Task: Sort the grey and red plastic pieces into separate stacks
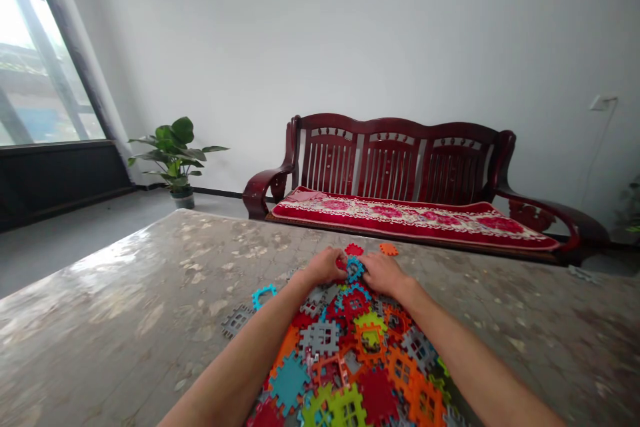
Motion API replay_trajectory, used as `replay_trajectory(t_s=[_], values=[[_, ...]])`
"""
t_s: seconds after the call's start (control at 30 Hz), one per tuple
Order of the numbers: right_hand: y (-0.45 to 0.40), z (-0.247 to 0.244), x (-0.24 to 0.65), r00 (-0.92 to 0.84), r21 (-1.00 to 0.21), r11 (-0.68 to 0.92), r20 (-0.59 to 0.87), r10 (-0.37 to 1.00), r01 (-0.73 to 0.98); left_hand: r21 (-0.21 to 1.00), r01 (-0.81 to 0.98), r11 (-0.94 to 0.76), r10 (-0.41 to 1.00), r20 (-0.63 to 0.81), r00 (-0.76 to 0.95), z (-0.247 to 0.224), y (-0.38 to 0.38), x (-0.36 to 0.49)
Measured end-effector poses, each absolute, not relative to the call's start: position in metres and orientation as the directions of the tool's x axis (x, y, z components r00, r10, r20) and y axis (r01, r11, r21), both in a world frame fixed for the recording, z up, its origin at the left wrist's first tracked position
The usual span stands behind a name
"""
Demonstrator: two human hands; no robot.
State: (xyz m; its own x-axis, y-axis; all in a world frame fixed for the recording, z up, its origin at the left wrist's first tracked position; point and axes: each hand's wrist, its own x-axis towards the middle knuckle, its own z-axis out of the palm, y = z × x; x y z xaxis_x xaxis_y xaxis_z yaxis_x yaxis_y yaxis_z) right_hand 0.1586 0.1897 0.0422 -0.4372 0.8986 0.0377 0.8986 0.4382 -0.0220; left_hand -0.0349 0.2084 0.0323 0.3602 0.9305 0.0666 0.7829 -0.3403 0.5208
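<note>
At the far end of the pile, a blue toothed plastic building tile [355, 269] sits between my two hands. My left hand [327, 265] is closed, its fingertips pinching at the tile's left side, where a bit of red plastic shows. From the other side, my right hand [383, 273] has its fingers closed on the tile's right edge; its fingertips are partly hidden. Below the hands spreads a heap of similar tiles: a grey window tile [320, 337], a teal solid tile [290, 381], a dark red tile [379, 395] and an orange window tile [401, 368].
The heap lies on a table [150, 293] with a patterned, shiny cover. Loose red [354, 249] and orange tiles [389, 249] lie beyond my hands, a blue frame tile [264, 295] to the left. Behind stand a wooden bench [385, 160] and a potted plant [177, 153].
</note>
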Motion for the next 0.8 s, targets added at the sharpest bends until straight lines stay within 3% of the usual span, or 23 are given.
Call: replay_trajectory(t_s=[0.23,0.53,0.67,0.73,0.8], values=[[0.18,0.042,0.154,-0.393,-0.027,0.398,0.11,0.913,0.917,0.588,0.744,-0.317,0.946,0.138,0.294,0.027,0.204,-0.028],[0.139,0.068,0.172,-0.453,-0.392,0.506,0.227,0.862,0.768,0.659,0.55,-0.513,0.849,0.295,0.439,0.056,0.158,-0.035],[0.118,0.077,0.194,-0.553,-0.424,0.55,0.129,0.823,0.72,0.606,0.512,-0.609,0.738,0.196,0.646,0.076,0.13,-0.06],[0.122,0.073,0.204,-0.486,-0.442,0.489,0.13,0.864,0.752,0.632,0.477,-0.611,0.681,0.111,0.724,0.08,0.126,-0.074],[0.136,0.064,0.21,-0.368,-0.476,0.395,0.152,0.917,0.786,0.696,0.473,-0.54,0.715,0.083,0.694,0.078,0.132,-0.084]])
